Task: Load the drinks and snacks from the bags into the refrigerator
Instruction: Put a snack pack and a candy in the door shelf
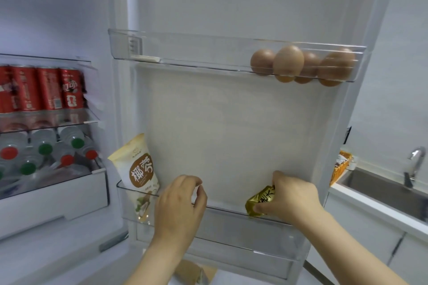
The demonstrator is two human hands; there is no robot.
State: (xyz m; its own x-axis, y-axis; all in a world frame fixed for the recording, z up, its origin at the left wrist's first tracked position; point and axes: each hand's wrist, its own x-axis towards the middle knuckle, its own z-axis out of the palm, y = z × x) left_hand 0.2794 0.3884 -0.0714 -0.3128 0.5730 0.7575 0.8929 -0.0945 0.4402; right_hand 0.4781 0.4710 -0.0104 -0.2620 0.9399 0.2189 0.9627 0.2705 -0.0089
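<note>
I observe, far left inside the refrigerator, red cans [46, 88] standing in a row on a glass shelf, with capped water bottles [44, 150] lying in the compartment beneath. At the left end of the lower door bin [227, 211] a cream snack pouch [141, 173] stands tilted against the door liner. Just beside it my left hand [180, 203] hovers over the bin rim, fingers loosely curled and gripping nothing. Further right, my right hand [291, 196] pinches a gold packet [260, 201], held at the bin's rim near its right end. Above, four brown eggs [301, 63] sit at the right end of the upper door bin [185, 51]. Far right, a sink [382, 190] with its faucet [414, 164].
</note>
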